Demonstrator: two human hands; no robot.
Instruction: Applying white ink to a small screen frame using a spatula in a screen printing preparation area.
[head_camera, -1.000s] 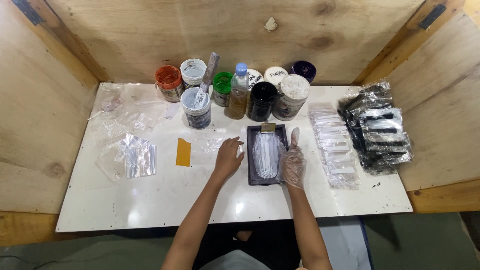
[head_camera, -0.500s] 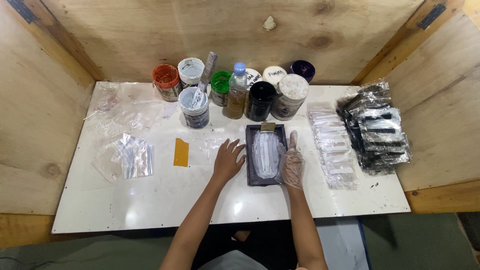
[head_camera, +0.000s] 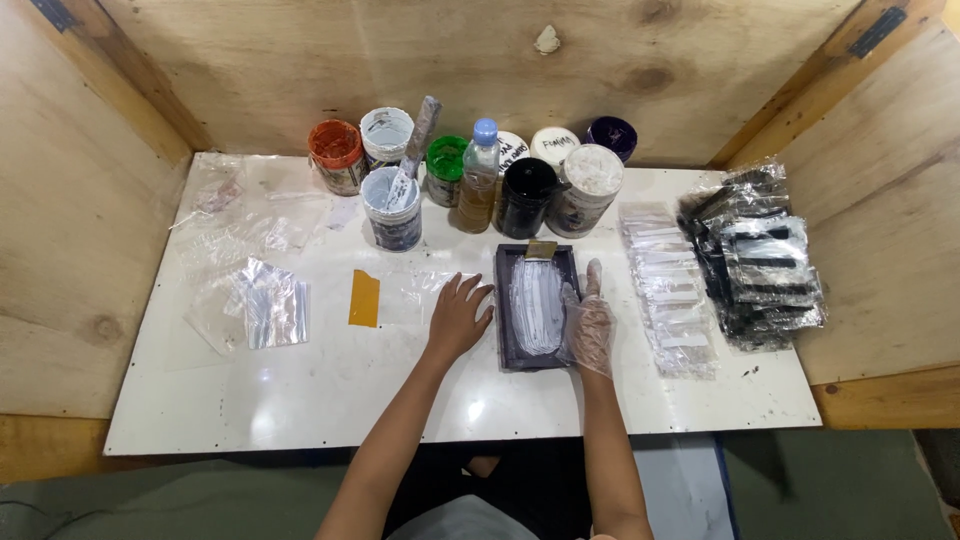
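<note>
- Orange card (head_camera: 364, 298): flat on the counter (head_camera: 300, 390), off to the left of the bare fingers (head_camera: 478, 292), with a clear film between them.
- Clear bags (head_camera: 272, 312): crumpled, farther left of those fingers, well apart from them.
- Jars (head_camera: 392, 208): a cluster beyond the fingertips at the back of the counter, with orange, white, green, black and dark blue lids or rims; a stick stands in the nearest white one.
- Bottle (head_camera: 479, 178): blue cap, amber liquid, upright among the jars.
- Clear packets (head_camera: 668, 290): a row just right of the gloved fingers (head_camera: 592, 280).
- Black packets (head_camera: 760, 258): a heap farther right, by the plywood wall (head_camera: 880, 200).
</note>
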